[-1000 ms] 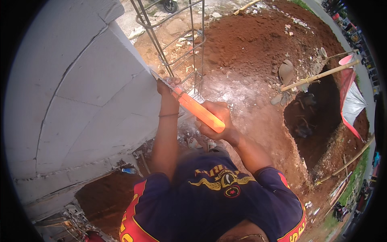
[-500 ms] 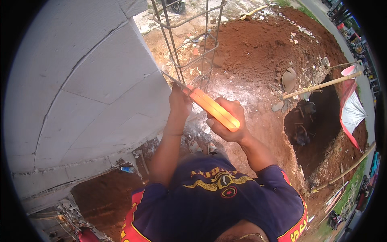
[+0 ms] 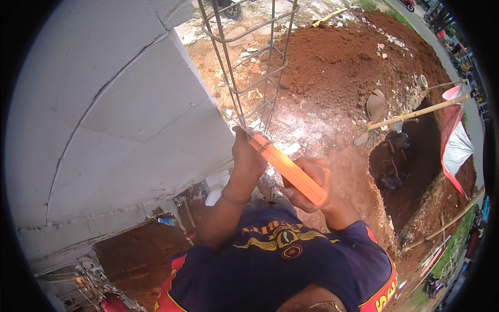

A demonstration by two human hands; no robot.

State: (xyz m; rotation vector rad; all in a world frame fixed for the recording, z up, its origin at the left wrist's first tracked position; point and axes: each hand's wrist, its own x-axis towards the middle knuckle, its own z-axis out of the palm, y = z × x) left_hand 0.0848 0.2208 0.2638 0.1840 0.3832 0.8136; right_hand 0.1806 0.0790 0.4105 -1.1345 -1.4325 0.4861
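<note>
A long, straight orange-handled tool (image 3: 288, 169) slants between my hands, a groove running along it. Its dark metal end lies at the upper left; I cannot make out its exact kind. Around the lower end are the closed fingers of my right hand (image 3: 316, 174). My left hand (image 3: 248, 158) is closed at the metal end, thumb up, with its fingers partly hidden. Just beyond the left hand stands a tall rebar cage (image 3: 236, 92) of upright bars and bent ties. The smooth light-grey block wall (image 3: 130, 119) rises close to my left.
At the right is a deep pit (image 3: 416, 156), with a bamboo pole (image 3: 416, 112) across its far part. A red and white sheet (image 3: 456, 145) hangs beside it. Heaped red soil (image 3: 343, 57) lies ahead. Another dug hole (image 3: 140, 255) is at lower left, near a blue bottle (image 3: 167, 221).
Both hands and the orange-handled tool have moved down and to the right, closer to my body. The metal end has come away from the wall's edge.
</note>
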